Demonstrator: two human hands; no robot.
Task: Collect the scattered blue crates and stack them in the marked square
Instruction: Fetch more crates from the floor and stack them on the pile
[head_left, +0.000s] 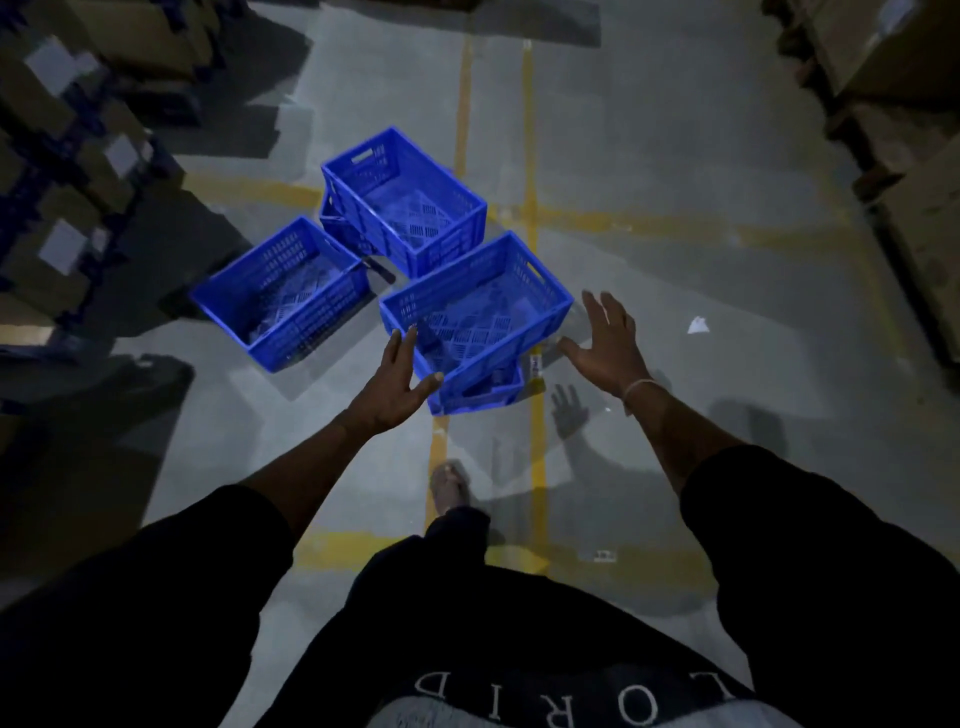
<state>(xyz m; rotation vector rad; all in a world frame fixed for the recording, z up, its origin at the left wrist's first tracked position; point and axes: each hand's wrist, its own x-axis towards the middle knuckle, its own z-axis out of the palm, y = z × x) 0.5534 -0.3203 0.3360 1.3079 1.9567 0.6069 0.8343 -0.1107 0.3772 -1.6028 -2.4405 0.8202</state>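
On the far left I see shelving with cardboard boxes (62, 171) along the aisle edge. Next, a single blue crate (283, 293) sits on the grey floor (675, 171), tilted diagonally, well left of the yellow floor lines (529, 156). Just right and farther from me, a stacked pair of crates (402, 200) stands near the yellow cross-line. Nearest me, a top crate (475, 306) sits skewed on a lower crate (485, 392), beside the long yellow lines. My left hand (397, 387) is spread, fingers straight, fingertips at the near-left corner of that top crate; contact I can't confirm. My right hand (608, 340) is spread too, hovering just off the crate's right side, holding nothing. A white paper scrap (697, 325) lies on the floor to the right. More cardboard boxes (904, 104) sit far right.
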